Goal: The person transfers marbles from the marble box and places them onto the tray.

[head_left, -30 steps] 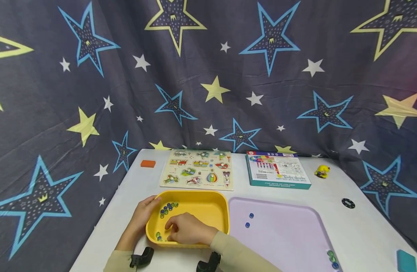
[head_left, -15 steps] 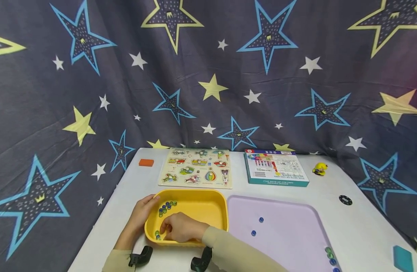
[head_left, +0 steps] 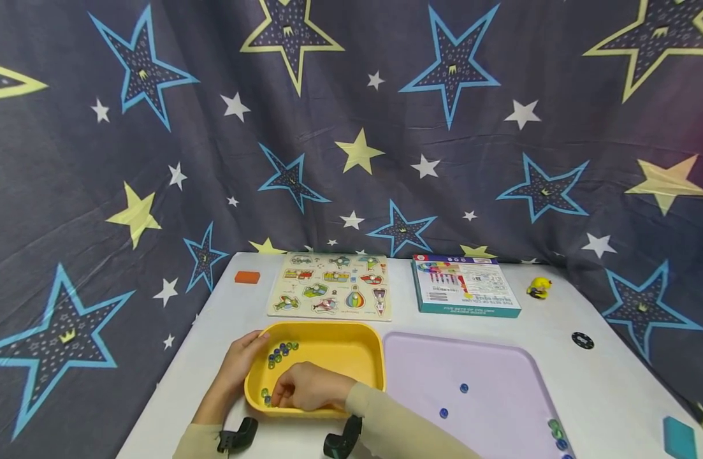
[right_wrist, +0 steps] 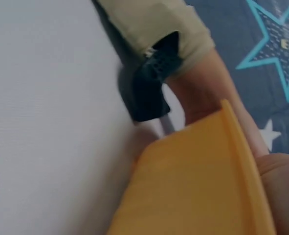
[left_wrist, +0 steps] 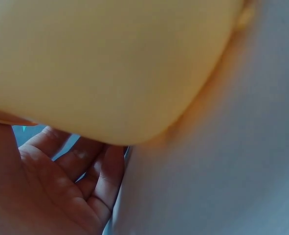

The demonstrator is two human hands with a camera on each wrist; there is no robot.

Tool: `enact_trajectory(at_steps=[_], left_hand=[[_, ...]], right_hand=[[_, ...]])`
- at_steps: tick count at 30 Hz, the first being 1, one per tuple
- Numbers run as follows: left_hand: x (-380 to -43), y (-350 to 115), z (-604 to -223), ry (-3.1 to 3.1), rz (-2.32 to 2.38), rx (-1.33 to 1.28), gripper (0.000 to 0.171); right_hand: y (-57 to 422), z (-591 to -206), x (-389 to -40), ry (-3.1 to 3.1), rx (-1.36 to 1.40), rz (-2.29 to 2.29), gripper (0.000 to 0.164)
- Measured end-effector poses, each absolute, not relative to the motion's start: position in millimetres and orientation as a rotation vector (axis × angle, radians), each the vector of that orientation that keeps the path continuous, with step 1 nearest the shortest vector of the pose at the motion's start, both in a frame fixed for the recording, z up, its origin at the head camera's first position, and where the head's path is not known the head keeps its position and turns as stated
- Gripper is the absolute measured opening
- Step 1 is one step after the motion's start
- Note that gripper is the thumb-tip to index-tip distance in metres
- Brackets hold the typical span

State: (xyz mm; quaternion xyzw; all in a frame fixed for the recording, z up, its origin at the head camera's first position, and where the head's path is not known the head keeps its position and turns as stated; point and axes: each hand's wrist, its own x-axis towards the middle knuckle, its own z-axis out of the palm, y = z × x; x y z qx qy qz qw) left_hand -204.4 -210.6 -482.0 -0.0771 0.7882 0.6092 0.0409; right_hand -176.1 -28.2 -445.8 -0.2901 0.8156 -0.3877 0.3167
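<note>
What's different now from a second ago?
Two blue marbles on the purple tray moved right and nearer the person. The right hand shifted slightly left inside the yellow tray. The left hand still holds that tray's left end; the puzzle board stayed put.

Low in the centre of the frame, the right hand (head_left: 311, 386) has shifted a little left inside the yellow bin (head_left: 340, 350), its fingertips now just beside the small marbles (head_left: 266, 394) in the bin's lower-left corner. Right of centre, on the lilac tray (head_left: 408, 357), two blue marbles (head_left: 464, 387) have rolled down and rightward. At the frame's lower-right bottom edge, another blue marble (head_left: 567, 456) has come partly into view.
</note>
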Motion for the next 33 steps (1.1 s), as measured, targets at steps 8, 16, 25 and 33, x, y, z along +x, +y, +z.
enact_trajectory(at_steps=[8, 16, 25, 33], left_hand=[[-205.2, -212.2, -481.8, 2.418, 1.865, -0.251, 0.047], [-204.9, -212.0, -486.5, 2.389, 1.89, -0.233, 0.046], [-205.5, -210.1, -483.0, 2.417, 1.864, -0.237, 0.046], [-205.4, -209.4, -483.3, 2.433, 1.838, -0.248, 0.049]], right_hand=[[-21.4, -443.4, -180.2, 2.122, -0.823, -0.955, 0.021], [-6.0, -438.3, -177.6, 2.267, -0.929, -0.879, 0.013], [37.3, -424.6, -176.2, 2.327, -0.895, -1.245, 0.013], [82.1, -421.6, -175.4, 2.393, -0.67, -1.597, 0.017]])
